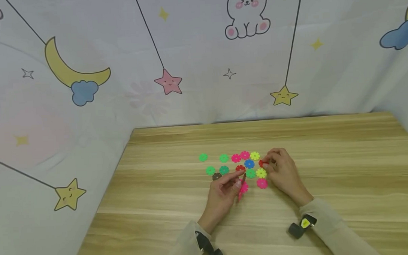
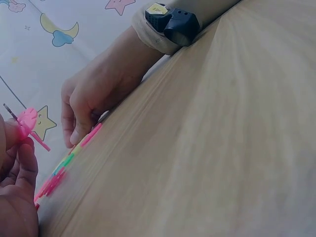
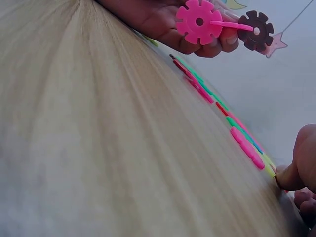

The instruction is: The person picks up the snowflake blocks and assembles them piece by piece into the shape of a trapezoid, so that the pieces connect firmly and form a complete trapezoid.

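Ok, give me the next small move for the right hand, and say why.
Probably lift the red notched disc beneath the right hand toward the left hand. The right hand is touching that disc down at the tabletop, while the left holds a joined chain of pink and brown notched discs in the air, with unfilled notches showing.

A pale cloth [image 1: 203, 108] hangs behind the wooden table [image 1: 343, 149], whose light grain runs roughly from side to side. Printed on the cloth are a yellow moon [image 1: 61, 69] overlapped by a blue cloud [image 1: 84, 93], a smiling pink star [image 1: 168, 83] on a dark string [image 1: 149, 32], smiling yellow stars [image 1: 284, 96] on both sides of it, and a winking white animal [image 1: 247, 19] near the top.
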{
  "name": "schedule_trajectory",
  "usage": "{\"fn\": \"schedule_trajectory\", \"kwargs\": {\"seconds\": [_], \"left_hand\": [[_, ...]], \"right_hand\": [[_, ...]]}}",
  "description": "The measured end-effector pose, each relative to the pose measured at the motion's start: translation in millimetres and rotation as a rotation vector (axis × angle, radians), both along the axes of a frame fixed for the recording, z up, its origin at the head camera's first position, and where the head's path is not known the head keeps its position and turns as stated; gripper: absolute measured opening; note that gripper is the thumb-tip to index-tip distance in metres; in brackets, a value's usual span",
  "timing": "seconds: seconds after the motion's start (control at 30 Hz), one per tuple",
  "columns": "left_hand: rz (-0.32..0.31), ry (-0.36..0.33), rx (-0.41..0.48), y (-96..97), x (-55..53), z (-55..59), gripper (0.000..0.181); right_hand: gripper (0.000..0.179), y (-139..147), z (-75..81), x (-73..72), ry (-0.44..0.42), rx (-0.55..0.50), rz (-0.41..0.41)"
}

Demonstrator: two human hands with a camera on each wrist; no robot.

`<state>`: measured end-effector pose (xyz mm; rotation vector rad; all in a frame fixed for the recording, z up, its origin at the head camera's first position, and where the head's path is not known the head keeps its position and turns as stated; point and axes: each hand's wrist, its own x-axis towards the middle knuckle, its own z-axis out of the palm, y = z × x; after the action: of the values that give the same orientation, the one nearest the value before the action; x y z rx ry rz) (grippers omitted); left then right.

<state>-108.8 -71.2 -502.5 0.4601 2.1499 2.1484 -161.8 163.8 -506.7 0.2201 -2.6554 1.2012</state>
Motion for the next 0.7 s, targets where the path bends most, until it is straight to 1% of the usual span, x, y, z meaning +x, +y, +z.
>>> {"fn": "schedule_trajectory", "kwargs": {"seconds": [0.1, 0.2, 0.27, 0.4, 0.47, 0.6, 0.7], "left_hand": [[-0.007, 0.008, 0.004, 0.1, 0.1, -0.4, 0.032], [-0.010, 0.006, 0.011, 0.2, 0.3, -0.3, 0.032], [-0.010, 0.003, 0.011, 0.3, 0.3, -0.2, 0.032], [-0.003, -0.007, 0.005, 0.2, 0.6, 0.6, 0.033], [0.002, -0.011, -0.001, 0.3, 0.6, 0.8, 0.033], [0.007, -0.021, -0.012, 0.4, 0.6, 0.9, 0.032], [0.005, -0.033, -0.019, 0.6, 0.4, 1.1, 0.032]], "right_hand": [[0.018, -0.5, 0.2, 0.9, -0.009, 0.000, 0.000], [0.026, -1.1, 0.7, 1.8, 0.002, 0.018, 0.008], [0.025, -1.2, 0.8, 1.8, 0.014, 0.027, 0.016], [0.013, -0.8, 1.0, 0.3, 0.041, 0.034, 0.026], [0.010, -0.2, 1.0, -0.5, 0.050, 0.034, 0.027], [0.013, 1.6, 0.7, -0.5, 0.058, 0.007, 0.027], [0.016, 3.1, 0.1, 0.8, 0.046, -0.042, 0.019]]}}
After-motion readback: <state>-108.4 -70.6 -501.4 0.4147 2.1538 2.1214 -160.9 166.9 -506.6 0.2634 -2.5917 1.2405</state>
